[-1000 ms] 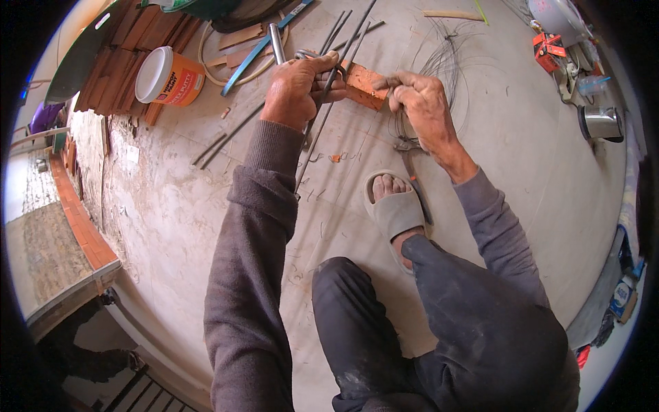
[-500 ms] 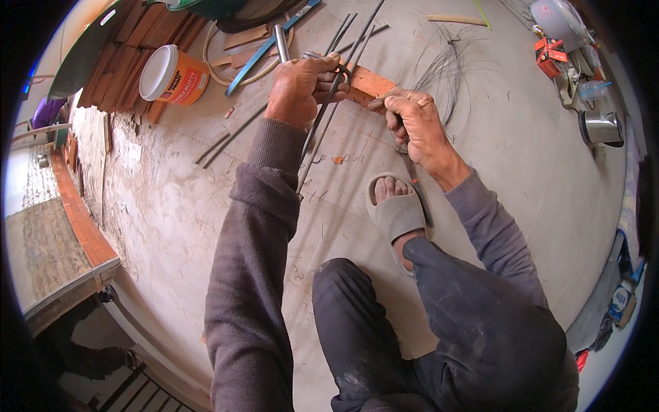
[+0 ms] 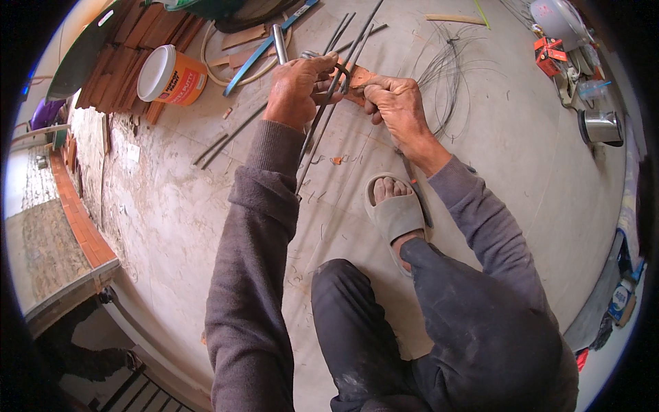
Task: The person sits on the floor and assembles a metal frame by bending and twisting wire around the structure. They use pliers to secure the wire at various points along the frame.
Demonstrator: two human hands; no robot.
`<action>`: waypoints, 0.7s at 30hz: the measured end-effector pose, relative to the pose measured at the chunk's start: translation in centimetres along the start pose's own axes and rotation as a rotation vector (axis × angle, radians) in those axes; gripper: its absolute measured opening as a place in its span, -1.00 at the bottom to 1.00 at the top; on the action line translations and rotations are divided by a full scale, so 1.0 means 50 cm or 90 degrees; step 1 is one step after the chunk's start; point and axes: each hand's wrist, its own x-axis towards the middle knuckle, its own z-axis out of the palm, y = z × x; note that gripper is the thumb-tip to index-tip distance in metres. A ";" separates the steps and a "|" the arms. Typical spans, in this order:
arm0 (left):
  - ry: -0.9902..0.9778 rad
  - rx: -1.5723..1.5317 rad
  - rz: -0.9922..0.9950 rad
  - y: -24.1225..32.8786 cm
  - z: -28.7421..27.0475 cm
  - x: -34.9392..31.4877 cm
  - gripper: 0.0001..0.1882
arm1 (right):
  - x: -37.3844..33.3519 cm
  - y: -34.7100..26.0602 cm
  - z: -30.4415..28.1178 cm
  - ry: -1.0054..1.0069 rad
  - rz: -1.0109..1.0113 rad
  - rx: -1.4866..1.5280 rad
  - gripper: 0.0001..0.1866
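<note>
My left hand (image 3: 296, 89) is closed around a bundle of thin dark steel rods (image 3: 328, 103) that run from near my left sleeve up toward the top of the view. My right hand (image 3: 395, 103) sits just right of it, fingers pinched on the rods beside a small orange-brown brick piece (image 3: 353, 77). Both hands almost touch over the concrete floor (image 3: 206, 206). Whether the right hand holds a tool or wire is hidden by its fingers.
My sandalled foot (image 3: 392, 209) rests below the hands. An orange bucket with white lid (image 3: 170, 77), stacked bricks (image 3: 137, 41), loose rods (image 3: 230, 137) and a blue bar (image 3: 264, 44) lie upper left. Thin wire loops (image 3: 446, 82), a metal cup (image 3: 600, 127) and tools (image 3: 552, 51) lie right.
Both hands have shifted slightly upward and closer together on the rods. The right hand has moved from beside the brick piece onto the bundle.
</note>
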 end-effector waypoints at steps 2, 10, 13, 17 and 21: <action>0.000 0.008 -0.005 0.002 0.001 -0.003 -0.77 | -0.004 -0.005 0.010 0.022 0.009 0.039 -0.80; -0.006 0.025 -0.060 0.006 -0.009 0.005 -0.78 | 0.014 -0.001 0.031 -0.039 0.056 0.213 -0.88; -0.003 0.018 -0.067 0.008 -0.006 0.003 -0.76 | 0.014 -0.001 0.039 -0.012 0.093 0.233 -0.91; -0.013 0.013 -0.062 0.003 -0.011 0.002 -0.74 | 0.017 0.000 0.044 0.000 0.109 0.231 -0.93; -0.032 0.008 -0.064 0.004 -0.011 -0.004 -0.74 | 0.018 0.000 0.044 -0.002 0.085 0.219 -0.93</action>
